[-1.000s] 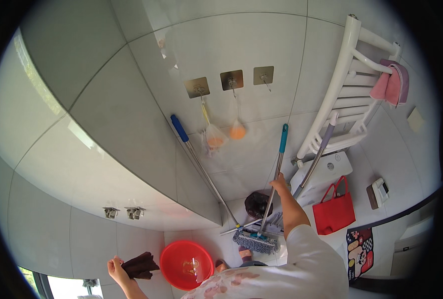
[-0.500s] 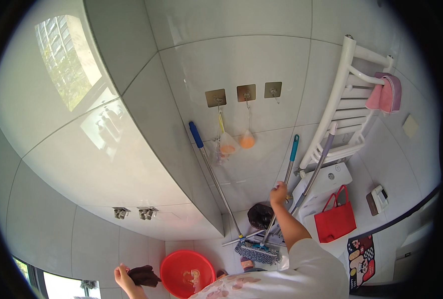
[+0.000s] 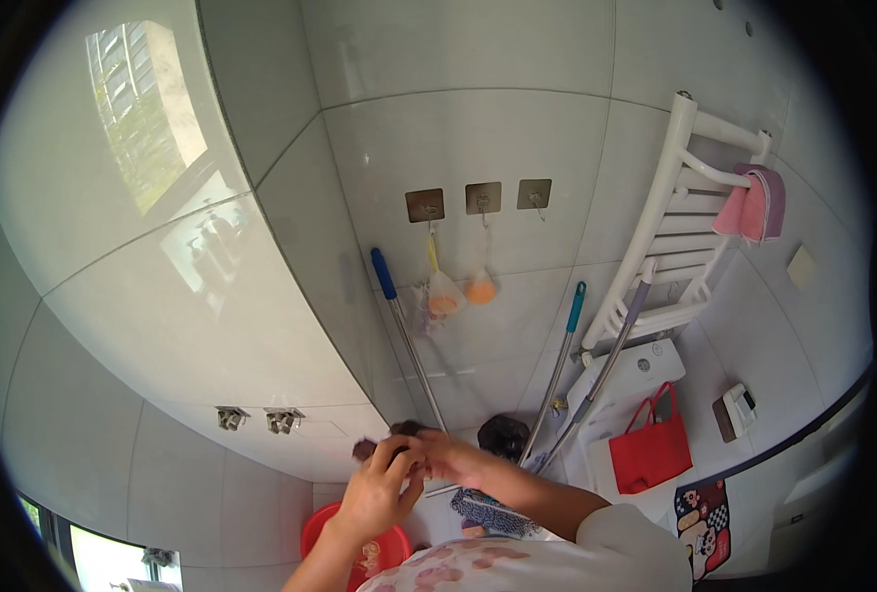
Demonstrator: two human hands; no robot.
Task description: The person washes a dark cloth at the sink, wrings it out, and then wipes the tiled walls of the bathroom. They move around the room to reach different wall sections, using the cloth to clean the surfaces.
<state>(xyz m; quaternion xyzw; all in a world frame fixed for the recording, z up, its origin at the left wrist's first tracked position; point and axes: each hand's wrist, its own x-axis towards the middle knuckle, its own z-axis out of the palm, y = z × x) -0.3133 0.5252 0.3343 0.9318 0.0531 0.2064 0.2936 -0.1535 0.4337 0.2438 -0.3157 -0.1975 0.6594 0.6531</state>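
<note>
Shifted R hand from teal-handled mop to L hand; clutched dk cloth in curled L fingers (couldn't tell R grip).

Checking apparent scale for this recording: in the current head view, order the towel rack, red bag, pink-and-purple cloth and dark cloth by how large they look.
1. Towel rack
2. Red bag
3. Pink-and-purple cloth
Unranked: dark cloth, partly hidden by the left hand and right hand, so its full size is unsure.
</note>
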